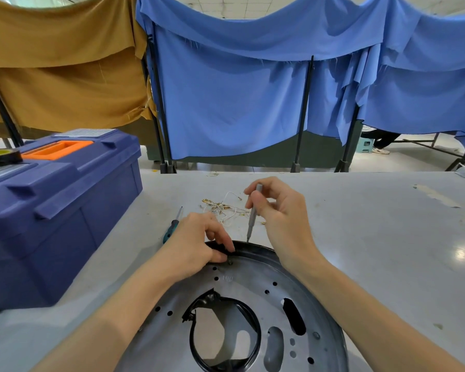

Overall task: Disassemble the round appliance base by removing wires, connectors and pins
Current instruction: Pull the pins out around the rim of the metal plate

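The round appliance base (253, 288), a grey metal disc with a black rim and a large central opening, lies on the table in front of me. My left hand (199, 248) pinches the far rim of the base, fingertips beside a small screw (230, 262). My right hand (279, 213) holds a slim grey screwdriver (253, 216) upright, its tip just above the far rim. A small heap of white wires with brass connectors (223, 208) lies on the table beyond the base.
A blue toolbox (54, 210) with an orange handle stands at the left, a roll of tape (0, 157) on its lid. A teal-handled screwdriver (172, 226) lies between toolbox and base. Blue and tan cloth screens hang behind the table.
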Demonstrator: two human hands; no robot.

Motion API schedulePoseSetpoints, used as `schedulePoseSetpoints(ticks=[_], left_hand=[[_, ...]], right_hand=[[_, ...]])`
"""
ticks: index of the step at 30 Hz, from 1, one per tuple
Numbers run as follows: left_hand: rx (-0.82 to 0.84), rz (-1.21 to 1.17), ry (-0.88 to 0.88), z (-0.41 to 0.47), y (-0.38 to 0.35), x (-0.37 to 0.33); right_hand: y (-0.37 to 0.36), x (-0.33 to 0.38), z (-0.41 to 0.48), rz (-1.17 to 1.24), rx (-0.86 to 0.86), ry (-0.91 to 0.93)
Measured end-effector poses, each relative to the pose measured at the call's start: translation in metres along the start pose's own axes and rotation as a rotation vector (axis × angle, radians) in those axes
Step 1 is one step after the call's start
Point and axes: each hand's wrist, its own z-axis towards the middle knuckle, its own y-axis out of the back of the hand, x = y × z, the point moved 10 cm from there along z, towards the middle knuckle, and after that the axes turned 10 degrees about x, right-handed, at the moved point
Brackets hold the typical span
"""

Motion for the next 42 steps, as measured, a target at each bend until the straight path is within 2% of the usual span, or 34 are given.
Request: schedulePoseSetpoints(ticks=[5,13,18,22,25,42], left_hand=[[0.038,0.12,0.004,-0.001,-0.005,-0.007],[0.089,0.289,-0.026,-0.002,-0.017,-0.015],[0.108,0.398,-0.074,0.0,-0.025,-0.018],[0.116,0.664,-0.15,-0.001,-0.034,-0.029],[0.102,0.736,-0.182,-0.002,-0.038,-0.032],[0.064,0.801,-0.22,-0.002,-0.04,-0.029]], right_hand=[[-0.011,0.001,-0.002,-0.223,0.068,-0.021],[-0.026,0.01,-0.003,-0.556,0.181,0.069],[-0.036,-0.02,-0.004,-0.673,0.294,-0.084],[-0.042,-0.034,-0.007,-0.708,0.4,-0.186],[-0.042,-0.036,-0.007,-0.694,0.422,-0.221],[-0.042,-0.04,-0.008,-0.64,0.447,-0.273]])
